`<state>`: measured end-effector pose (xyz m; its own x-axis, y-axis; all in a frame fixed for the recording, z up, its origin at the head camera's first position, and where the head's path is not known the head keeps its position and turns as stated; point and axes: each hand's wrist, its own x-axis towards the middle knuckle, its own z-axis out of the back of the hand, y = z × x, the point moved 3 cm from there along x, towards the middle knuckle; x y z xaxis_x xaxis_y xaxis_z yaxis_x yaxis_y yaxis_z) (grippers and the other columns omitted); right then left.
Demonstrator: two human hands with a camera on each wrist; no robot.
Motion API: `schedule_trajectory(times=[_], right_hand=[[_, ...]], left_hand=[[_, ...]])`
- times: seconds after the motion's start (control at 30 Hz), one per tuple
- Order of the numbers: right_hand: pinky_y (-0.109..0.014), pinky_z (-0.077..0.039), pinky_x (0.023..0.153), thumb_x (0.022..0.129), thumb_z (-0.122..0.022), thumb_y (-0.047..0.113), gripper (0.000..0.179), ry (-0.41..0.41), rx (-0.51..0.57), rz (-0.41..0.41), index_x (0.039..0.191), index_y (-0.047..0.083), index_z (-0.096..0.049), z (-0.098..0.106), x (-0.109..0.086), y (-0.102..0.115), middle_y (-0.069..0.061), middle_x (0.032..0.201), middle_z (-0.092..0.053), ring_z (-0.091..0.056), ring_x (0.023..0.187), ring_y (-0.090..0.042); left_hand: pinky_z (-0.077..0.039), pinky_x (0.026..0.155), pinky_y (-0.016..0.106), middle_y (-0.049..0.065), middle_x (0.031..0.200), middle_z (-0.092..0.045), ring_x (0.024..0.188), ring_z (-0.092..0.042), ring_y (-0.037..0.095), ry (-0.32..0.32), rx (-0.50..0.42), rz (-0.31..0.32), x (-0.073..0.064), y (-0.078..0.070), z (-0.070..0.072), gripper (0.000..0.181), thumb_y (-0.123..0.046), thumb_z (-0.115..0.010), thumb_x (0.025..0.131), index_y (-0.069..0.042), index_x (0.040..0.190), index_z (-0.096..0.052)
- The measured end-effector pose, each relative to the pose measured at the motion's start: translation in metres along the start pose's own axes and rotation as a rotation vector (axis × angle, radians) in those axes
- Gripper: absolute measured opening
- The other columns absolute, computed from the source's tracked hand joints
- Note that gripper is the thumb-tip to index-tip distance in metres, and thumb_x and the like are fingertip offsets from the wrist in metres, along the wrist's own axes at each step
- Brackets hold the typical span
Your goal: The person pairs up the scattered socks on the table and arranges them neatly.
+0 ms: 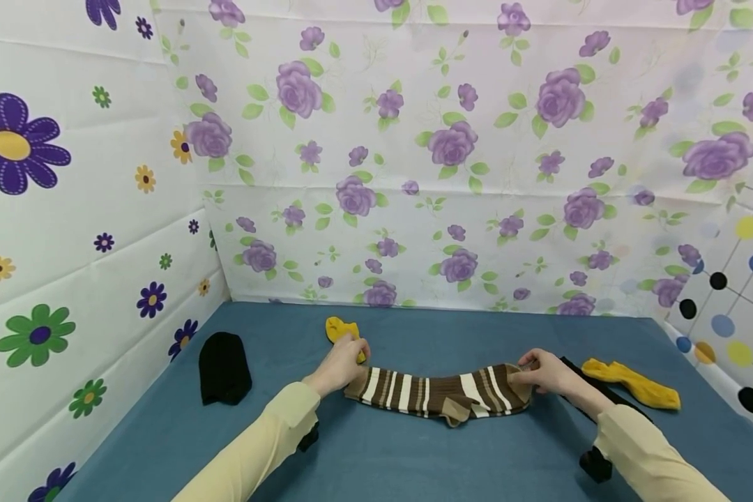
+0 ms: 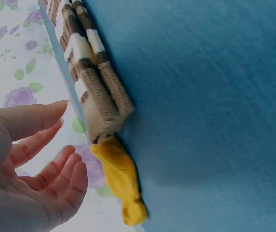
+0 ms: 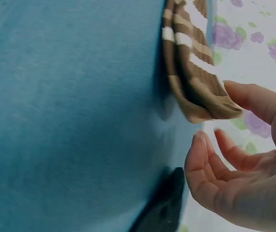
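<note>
A pair of brown, white and tan striped socks lies stretched sideways on the blue cloth, one layered on the other, with a tan heel flap folded out at the front. My left hand hovers at their left end; in the left wrist view its thumb and fingers are spread apart, clear of the fabric. At the right end is my right hand. Its thumb appears to touch the slightly raised sock edge in the right wrist view, while the fingers stay apart below.
Behind my left hand lies a yellow sock, partly hidden. Another yellow sock is at the right beside a dark sock, partly covered by my right forearm. A black folded sock lies at left. Flowered sheets wall the table.
</note>
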<state>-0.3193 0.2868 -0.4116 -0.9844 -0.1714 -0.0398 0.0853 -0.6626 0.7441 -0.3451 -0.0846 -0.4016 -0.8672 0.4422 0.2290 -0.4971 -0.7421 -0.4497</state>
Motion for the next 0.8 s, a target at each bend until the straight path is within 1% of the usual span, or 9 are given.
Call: schedule_trajectory(times=[0.07, 0.13, 0.3, 0.37, 0.47, 0.53, 0.6, 0.7, 0.8], right_hand=[[-0.039, -0.047, 0.062, 0.081, -0.069, 0.026, 0.046, -0.044, -0.03, 0.037, 0.104, -0.007, -0.048, 0.003, 0.0, 0.004, -0.01, 0.087, -0.052, -0.053, 0.075, -0.024], [-0.037, -0.045, 0.062, 0.082, -0.068, 0.024, 0.041, -0.106, -0.088, 0.106, 0.103, -0.006, -0.05, 0.006, 0.0, 0.009, -0.008, 0.085, -0.052, -0.053, 0.074, -0.022], [-0.036, -0.043, 0.061, 0.081, -0.067, 0.007, 0.016, -0.266, -0.271, 0.316, 0.091, 0.001, -0.057, 0.006, -0.003, 0.027, -0.003, 0.08, -0.052, -0.05, 0.071, -0.018], [-0.036, -0.043, 0.061, 0.079, -0.067, 0.0, 0.013, -0.293, -0.324, 0.384, 0.087, 0.003, -0.058, 0.001, -0.004, 0.032, -0.002, 0.08, -0.051, -0.05, 0.071, -0.019], [-0.033, -0.042, 0.059, 0.077, -0.066, -0.005, 0.015, -0.287, -0.39, 0.458, 0.082, 0.007, -0.057, -0.008, -0.005, 0.037, -0.001, 0.078, -0.049, -0.048, 0.069, -0.016], [-0.03, -0.042, 0.057, 0.077, -0.066, -0.006, 0.016, -0.257, -0.419, 0.487, 0.081, 0.008, -0.057, -0.014, -0.005, 0.038, 0.001, 0.077, -0.048, -0.047, 0.066, -0.013], [-0.028, -0.041, 0.054, 0.078, -0.065, -0.005, 0.015, -0.221, -0.431, 0.48, 0.08, 0.007, -0.056, -0.02, -0.005, 0.039, 0.002, 0.075, -0.047, -0.046, 0.063, -0.01], [-0.027, -0.04, 0.052, 0.078, -0.065, -0.003, 0.013, -0.172, -0.439, 0.43, 0.083, 0.005, -0.056, -0.027, -0.005, 0.039, 0.002, 0.074, -0.046, -0.044, 0.061, -0.01], [-0.028, -0.037, 0.05, 0.079, -0.067, 0.001, 0.014, -0.125, -0.461, 0.365, 0.087, 0.005, -0.056, -0.032, -0.004, 0.036, 0.001, 0.074, -0.044, -0.042, 0.06, -0.011]], left_hand=[[-0.037, 0.06, 0.034, 0.01, 0.086, -0.046, 0.074, -0.041, 0.021, 0.008, 0.022, -0.006, 0.0, -0.004, 0.0, 0.012, 0.001, -0.067, 0.079, -0.001, 0.089, -0.06], [-0.039, 0.06, 0.033, 0.009, 0.085, -0.046, 0.074, -0.043, 0.021, 0.027, 0.037, -0.03, 0.0, -0.01, 0.0, 0.011, -0.001, -0.067, 0.081, -0.002, 0.089, -0.06], [-0.042, 0.059, 0.028, 0.004, 0.08, -0.046, 0.069, -0.045, 0.016, 0.086, 0.087, -0.113, -0.001, -0.022, -0.004, 0.008, -0.005, -0.065, 0.083, -0.005, 0.087, -0.059], [-0.042, 0.058, 0.026, 0.003, 0.079, -0.046, 0.067, -0.045, 0.014, 0.112, 0.103, -0.132, -0.002, -0.026, -0.005, 0.007, -0.006, -0.065, 0.083, -0.005, 0.087, -0.059], [-0.042, 0.058, 0.024, 0.002, 0.078, -0.048, 0.067, -0.044, 0.012, 0.146, 0.118, -0.146, -0.002, -0.033, -0.007, 0.005, -0.007, -0.065, 0.084, -0.005, 0.086, -0.06], [-0.042, 0.058, 0.023, 0.001, 0.076, -0.048, 0.066, -0.043, 0.012, 0.162, 0.123, -0.147, -0.003, -0.035, -0.009, 0.006, -0.01, -0.065, 0.084, -0.006, 0.084, -0.061], [-0.041, 0.057, 0.023, -0.001, 0.074, -0.047, 0.066, -0.042, 0.011, 0.17, 0.13, -0.136, -0.004, -0.036, -0.011, 0.007, -0.012, -0.065, 0.084, -0.007, 0.082, -0.061], [-0.039, 0.055, 0.024, -0.002, 0.073, -0.044, 0.064, -0.041, 0.013, 0.179, 0.141, -0.097, -0.006, -0.036, -0.014, 0.01, -0.015, -0.067, 0.084, -0.009, 0.081, -0.059], [-0.04, 0.056, 0.026, -0.001, 0.076, -0.043, 0.067, -0.042, 0.014, 0.191, 0.168, -0.05, -0.008, -0.034, -0.019, 0.015, -0.018, -0.069, 0.082, -0.008, 0.087, -0.059]])
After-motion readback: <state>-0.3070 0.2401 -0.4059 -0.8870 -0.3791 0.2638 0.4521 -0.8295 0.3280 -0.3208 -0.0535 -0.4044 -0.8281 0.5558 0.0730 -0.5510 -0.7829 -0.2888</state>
